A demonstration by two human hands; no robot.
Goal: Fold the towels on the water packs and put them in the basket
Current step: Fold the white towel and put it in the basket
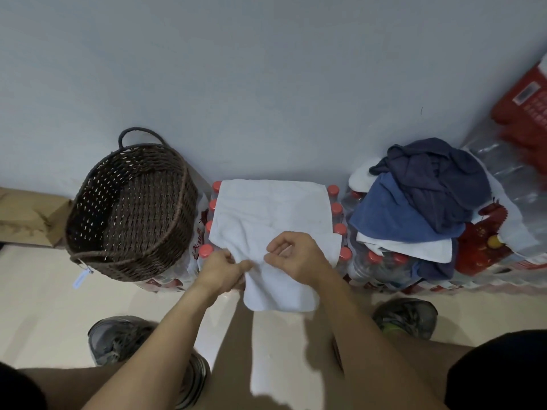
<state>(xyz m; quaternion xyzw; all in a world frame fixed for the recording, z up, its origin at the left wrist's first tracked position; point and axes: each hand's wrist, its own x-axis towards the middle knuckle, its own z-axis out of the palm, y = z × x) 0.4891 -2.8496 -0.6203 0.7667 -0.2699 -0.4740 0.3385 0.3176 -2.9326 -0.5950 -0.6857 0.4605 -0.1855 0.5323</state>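
A: Step in hand, as we read it: first fold on the white towel [272, 208]. It lies spread over the middle water pack [337, 211], near end hanging off the front edge toward us.

B: Hands?

A: Left hand [220, 272] pinches the towel's near-left edge, thumb and fingers clamped on the cloth. Right hand [296, 255] rests over the near middle, fingers curled; they seem to nip a ridge of cloth, though we can't be certain.

B: Next move?

A: We judge it calls for lifting the hanging end and carrying it up toward the wall, edges matched, then smoothing flat. The cloth is limp and may bunch if only one corner is taken.

B: Count?

A: One basket [130, 211], left of the pack, nothing visible inside. One towel being worked. A pile [420, 202] on the right pack: we count at least four — dark navy, blue, two white — though overlaps hide the rest. Bottle caps showing round the middle pack: eight. Two shoes.

B: So nearly all the task remains.

A: That's our judgement.
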